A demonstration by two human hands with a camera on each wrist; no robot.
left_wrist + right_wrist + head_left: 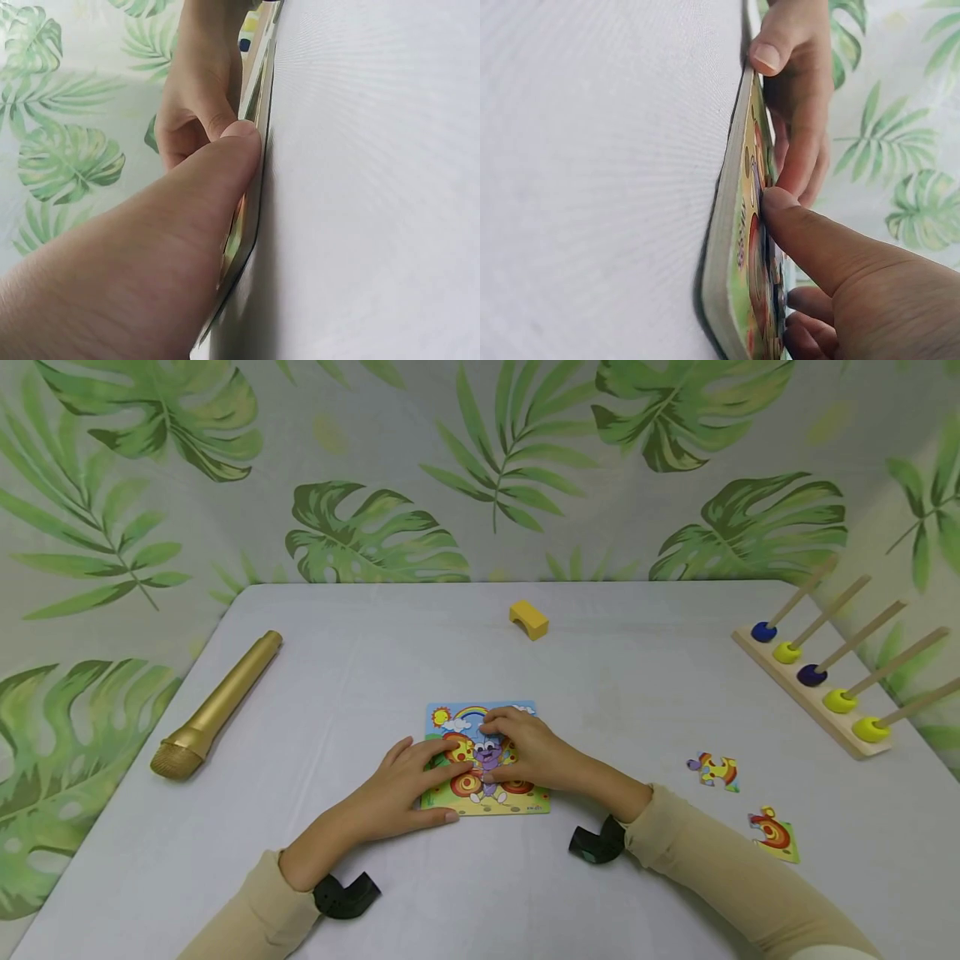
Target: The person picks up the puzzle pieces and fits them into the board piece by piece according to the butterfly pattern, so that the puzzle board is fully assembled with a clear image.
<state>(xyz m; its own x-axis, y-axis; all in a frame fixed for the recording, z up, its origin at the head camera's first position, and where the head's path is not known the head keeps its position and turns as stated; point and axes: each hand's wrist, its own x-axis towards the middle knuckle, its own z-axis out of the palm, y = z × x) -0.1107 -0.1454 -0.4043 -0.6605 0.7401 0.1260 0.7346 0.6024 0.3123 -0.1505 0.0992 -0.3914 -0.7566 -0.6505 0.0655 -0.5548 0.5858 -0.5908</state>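
Head view: on the counter [300,693], the left hand [401,789], fingers extended, and right hand [543,753], thumb and fingers apart, touch the puzzle [534,804]; two pieces [724,771] lie to its right. Left wrist view: the left thumb [236,154] rests at its edge. Right wrist view: the right thumb [814,232] touches its printed face.

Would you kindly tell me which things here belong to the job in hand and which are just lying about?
Seemingly part of the job:
- picture puzzle, touched by the left hand and right hand
- upper loose piece
- lower loose piece

Apparently just lying about:
- gold microphone
- yellow block
- wooden bead rack
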